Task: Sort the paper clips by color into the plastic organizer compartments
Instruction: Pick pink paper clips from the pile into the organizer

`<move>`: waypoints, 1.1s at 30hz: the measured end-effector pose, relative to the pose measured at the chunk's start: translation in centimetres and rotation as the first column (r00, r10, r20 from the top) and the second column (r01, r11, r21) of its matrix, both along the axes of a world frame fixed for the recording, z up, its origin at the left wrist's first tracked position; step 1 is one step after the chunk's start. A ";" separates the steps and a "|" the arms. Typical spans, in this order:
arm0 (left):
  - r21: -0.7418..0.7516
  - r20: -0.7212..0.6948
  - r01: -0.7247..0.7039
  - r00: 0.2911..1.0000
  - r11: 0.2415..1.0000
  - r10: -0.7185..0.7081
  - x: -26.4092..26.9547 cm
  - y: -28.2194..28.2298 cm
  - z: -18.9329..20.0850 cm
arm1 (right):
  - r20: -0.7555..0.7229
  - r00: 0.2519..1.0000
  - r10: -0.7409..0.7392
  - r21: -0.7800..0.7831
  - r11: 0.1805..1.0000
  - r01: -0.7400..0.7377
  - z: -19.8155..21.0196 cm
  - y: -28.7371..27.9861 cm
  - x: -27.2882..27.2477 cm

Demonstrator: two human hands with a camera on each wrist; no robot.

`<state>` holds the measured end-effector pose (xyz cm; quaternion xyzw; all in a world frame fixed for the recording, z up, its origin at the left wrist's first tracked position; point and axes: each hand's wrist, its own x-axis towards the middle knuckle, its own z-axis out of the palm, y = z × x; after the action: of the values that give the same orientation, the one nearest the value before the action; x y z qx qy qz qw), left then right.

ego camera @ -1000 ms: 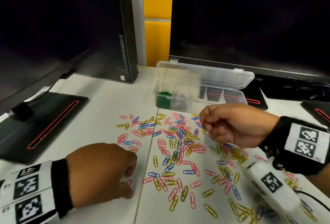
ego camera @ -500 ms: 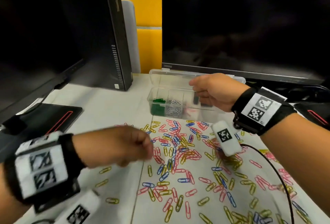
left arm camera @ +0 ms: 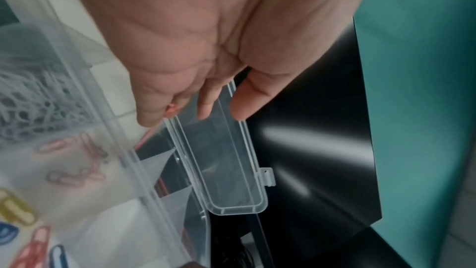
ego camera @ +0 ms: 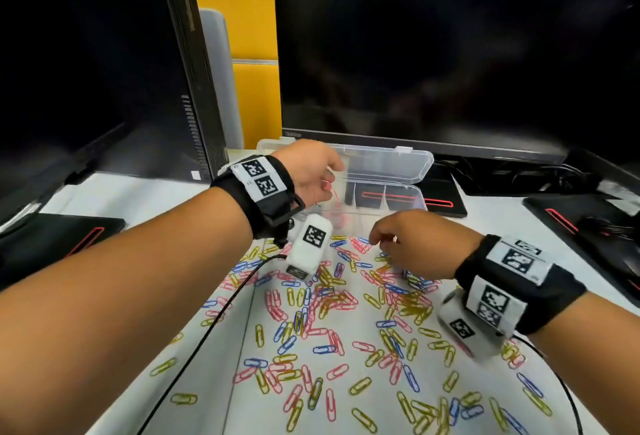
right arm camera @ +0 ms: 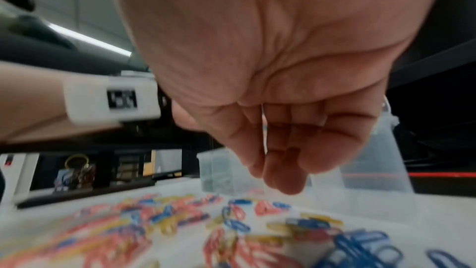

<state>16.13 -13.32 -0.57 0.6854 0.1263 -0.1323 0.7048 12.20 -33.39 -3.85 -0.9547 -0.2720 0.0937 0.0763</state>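
Observation:
The clear plastic organizer [ego camera: 391, 207] stands open at the back of the table, its lid [left arm camera: 231, 170] laid back. My left hand [ego camera: 329, 181] hovers over its middle, thumb and finger pinching a pink paper clip [left arm camera: 171, 108]. More pink clips [left arm camera: 72, 162] lie in the compartment below, beside one holding silver clips [left arm camera: 33, 105]. Pink, blue and yellow clips [ego camera: 329, 303] are scattered over the white table. Just in front of the organizer, my right hand [ego camera: 379, 244] hangs over the pile's far edge. Its fingers [right arm camera: 278, 178] curl loosely downward with nothing visible in them.
A large dark monitor [ego camera: 433, 53] rises right behind the organizer, and a black PC tower [ego camera: 194, 88] stands at the back left. Black stand bases [ego camera: 52, 237] with red stripes lie left and right. A black cable [ego camera: 214, 323] trails across the clips.
My left hand rose from the table's left side and reached forward over the organizer. My right hand came back from the organizer and dropped to the clip pile.

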 end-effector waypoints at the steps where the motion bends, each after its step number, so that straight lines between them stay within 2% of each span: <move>1: -0.017 -0.010 0.020 1.000 1.000 -0.020 -0.1 0.1 0.1 | 0.013 1.000 0.000 -0.021 1.000 0.000 -0.5 0.2 0.2; 4: -0.007 0.040 -0.002 0.999 1.000 0.002 -1.0 0.8 0.6 | 0.061 0.997 0.039 -0.096 0.995 -0.033 -1.7 1.5 0.8; 7: 0.068 0.141 -0.058 0.989 0.996 0.048 -2.7 2.8 1.0 | 0.124 0.990 0.068 -0.156 0.987 -0.049 -2.5 2.8 1.2; 9: 0.244 0.182 0.015 0.981 0.970 -0.061 -4.5 4.8 1.3 | 0.144 0.986 0.079 -0.194 0.980 -0.051 -2.7 3.6 1.1; 10: 0.393 0.181 0.064 0.973 0.917 -0.146 -5.5 6.0 1.3 | 0.145 0.985 0.091 -0.215 0.975 -0.058 -2.9 3.9 1.1; 11: 0.559 0.160 0.098 0.962 0.824 -0.223 -6.4 7.3 1.1 | 0.141 0.985 0.102 -0.233 0.970 -0.067 -3.1 4.1 1.2; 13: 0.824 0.085 0.114 0.943 0.555 -0.320 -8.2 10.0 0.5 | 0.134 0.985 0.110 -0.237 0.969 -0.076 -3.3 4.1 1.4; 15: 0.963 0.001 0.091 0.941 0.254 -0.340 -9.7 12.5 -0.3 | 0.150 0.982 0.118 -0.220 0.972 -0.083 -3.4 4.1 1.5; 16: 0.988 -0.035 0.081 0.948 0.133 -0.316 -10.3 13.8 -0.9 | 0.157 0.980 0.121 -0.217 0.972 -0.085 -3.4 4.1 1.6; 17: 0.994 -0.069 0.089 0.958 0.060 -0.278 -10.8 15.0 -1.5 | 0.160 0.980 0.117 -0.209 0.974 -0.082 -3.3 4.1 1.5; 18: 0.993 -0.106 0.116 0.966 0.027 -0.236 -11.1 16.1 -2.1 | 0.153 0.982 0.107 -0.201 0.977 -0.075 -3.3 4.1 1.5; 20: 0.983 -0.177 0.183 0.965 0.017 -0.192 -11.7 17.5 -3.3 | 0.139 0.986 0.093 -0.199 0.978 -0.064 -3.3 4.2 1.3; 22: 0.977 -0.200 0.210 0.956 0.025 -0.213 -11.9 17.9 -4.2 | 0.127 0.989 0.074 -0.191 0.980 -0.049 -3.3 4.1 1.3; 28: 0.989 -0.102 0.132 0.939 0.072 -0.329 -11.0 17.4 -5.4 | 0.088 0.996 0.024 -0.120 0.993 -0.014 -3.2 4.0 1.3; 33: 0.990 -0.121 0.137 0.939 0.026 -0.321 -9.9 17.3 -6.0 | 0.137 0.990 -0.043 -0.176 0.982 0.067 -2.9 3.7 1.2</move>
<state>6.19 4.03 -6.61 0.9966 0.0220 -0.0751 0.0243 13.44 -29.73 -6.75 -0.9689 -0.2403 0.0523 -0.0261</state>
